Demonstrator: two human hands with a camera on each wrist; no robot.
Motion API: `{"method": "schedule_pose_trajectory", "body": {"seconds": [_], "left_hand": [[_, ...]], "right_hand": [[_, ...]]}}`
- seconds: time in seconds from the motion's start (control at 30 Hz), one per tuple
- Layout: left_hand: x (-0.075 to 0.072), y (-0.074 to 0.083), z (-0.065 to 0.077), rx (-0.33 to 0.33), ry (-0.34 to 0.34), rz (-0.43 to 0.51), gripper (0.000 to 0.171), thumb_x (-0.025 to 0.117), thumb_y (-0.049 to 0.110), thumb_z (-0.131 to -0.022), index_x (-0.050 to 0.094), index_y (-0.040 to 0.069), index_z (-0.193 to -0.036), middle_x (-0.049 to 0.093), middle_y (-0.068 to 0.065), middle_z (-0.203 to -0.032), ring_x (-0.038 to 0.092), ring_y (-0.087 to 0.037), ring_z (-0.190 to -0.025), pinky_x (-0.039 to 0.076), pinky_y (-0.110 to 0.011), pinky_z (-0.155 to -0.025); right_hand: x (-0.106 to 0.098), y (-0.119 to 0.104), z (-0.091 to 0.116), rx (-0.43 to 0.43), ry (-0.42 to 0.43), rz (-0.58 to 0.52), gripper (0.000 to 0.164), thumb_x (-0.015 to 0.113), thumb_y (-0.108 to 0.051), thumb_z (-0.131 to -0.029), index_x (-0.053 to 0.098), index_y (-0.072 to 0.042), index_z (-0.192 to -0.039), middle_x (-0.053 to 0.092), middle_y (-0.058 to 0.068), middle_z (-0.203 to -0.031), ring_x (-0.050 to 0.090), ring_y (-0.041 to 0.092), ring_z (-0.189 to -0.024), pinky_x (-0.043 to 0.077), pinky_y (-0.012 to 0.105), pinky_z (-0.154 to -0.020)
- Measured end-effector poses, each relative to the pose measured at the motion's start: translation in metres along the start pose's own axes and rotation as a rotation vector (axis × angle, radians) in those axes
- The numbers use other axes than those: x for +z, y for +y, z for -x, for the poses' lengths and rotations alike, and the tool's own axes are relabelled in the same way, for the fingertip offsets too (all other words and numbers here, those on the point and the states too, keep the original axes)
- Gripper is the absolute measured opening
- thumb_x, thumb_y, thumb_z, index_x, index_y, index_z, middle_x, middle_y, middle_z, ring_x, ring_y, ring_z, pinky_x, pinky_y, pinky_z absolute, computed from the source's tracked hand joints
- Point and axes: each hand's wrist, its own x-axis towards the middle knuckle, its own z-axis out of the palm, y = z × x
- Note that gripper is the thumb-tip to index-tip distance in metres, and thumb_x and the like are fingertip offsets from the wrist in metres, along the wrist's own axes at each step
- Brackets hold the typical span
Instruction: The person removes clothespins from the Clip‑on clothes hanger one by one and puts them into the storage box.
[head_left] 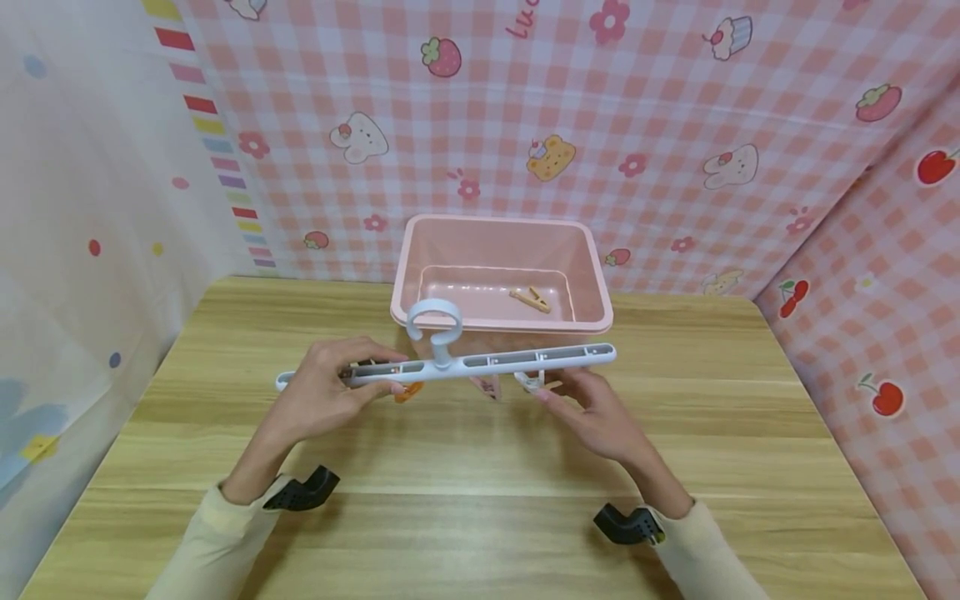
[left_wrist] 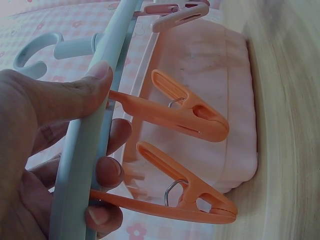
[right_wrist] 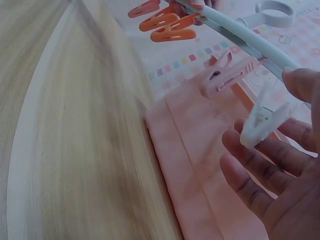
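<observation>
A pale blue clothes hanger point(head_left: 540, 358) with a hook is held up level above the table. My left hand point(head_left: 322, 387) grips its bar, thumb on the near side and fingers curled round the other. Two orange clothespins point(left_wrist: 185, 120) hang by that hand, and a pink clothespin point(right_wrist: 227, 77) hangs nearer the middle. My right hand point(head_left: 592, 412) is at the other half of the bar, beside a white clothespin point(right_wrist: 262, 122). Its thumb lies near the bar and its fingers are spread loosely behind the white clothespin. A yellowish tip point(head_left: 553, 385) shows beside this hand.
Behind the hanger a pink plastic bin point(head_left: 495, 233) stands against the checked cloth backdrop point(head_left: 480, 108). One tan clothespin point(head_left: 531, 300) lies inside it. The wood-grain table point(head_left: 465, 525) extends in front and to both sides.
</observation>
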Motion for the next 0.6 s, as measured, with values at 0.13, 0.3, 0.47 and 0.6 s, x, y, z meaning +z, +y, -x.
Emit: {"method": "schedule_pose_trajectory", "body": {"seconds": [0.13,0.3,0.47,0.6], "left_hand": [[0.0002,0.0,0.0001,-0.01,-0.003,0.001,0.026,0.087,0.018,-0.083,0.079,0.024,-0.107,0.076,0.009,-0.092,0.06,-0.01,-0.071,0.043,-0.023,-0.055],[0.0005,-0.0001,0.0001,-0.017,-0.005,-0.01,0.025,0.086,0.02,-0.084,0.079,0.024,-0.107,0.076,0.009,-0.093,0.061,-0.011,-0.072,0.044,-0.023,-0.057],[0.0002,-0.0006,0.0002,-0.025,-0.003,-0.015,0.026,0.087,0.02,-0.084,0.079,0.025,-0.107,0.076,0.01,-0.093,0.061,-0.014,-0.072,0.043,-0.023,-0.056],[0.0,-0.0008,0.0002,-0.027,-0.002,-0.016,0.026,0.087,0.02,-0.083,0.079,0.025,-0.107,0.076,0.01,-0.093,0.061,-0.015,-0.072,0.043,-0.023,-0.056]], "right_hand": [[0.0031,0.0005,-0.0029,-0.03,-0.016,-0.015,0.03,0.057,-0.01,-0.105,0.062,-0.005,-0.135,0.067,0.012,-0.125,0.067,0.033,-0.109,0.058,0.033,-0.091],[0.0045,0.0023,-0.0045,-0.071,-0.036,-0.015,0.029,0.051,-0.008,-0.108,0.064,-0.004,-0.133,0.072,0.018,-0.119,0.069,0.035,-0.1,0.059,0.038,-0.086],[0.0039,0.0031,-0.0041,-0.066,-0.032,-0.018,0.026,0.05,-0.008,-0.108,0.066,0.0,-0.127,0.074,0.019,-0.11,0.07,0.034,-0.096,0.06,0.04,-0.083],[0.0013,0.003,-0.0022,-0.06,-0.013,-0.002,0.025,0.052,-0.008,-0.107,0.068,-0.001,-0.126,0.076,0.015,-0.109,0.071,0.027,-0.095,0.06,0.04,-0.082]]}}
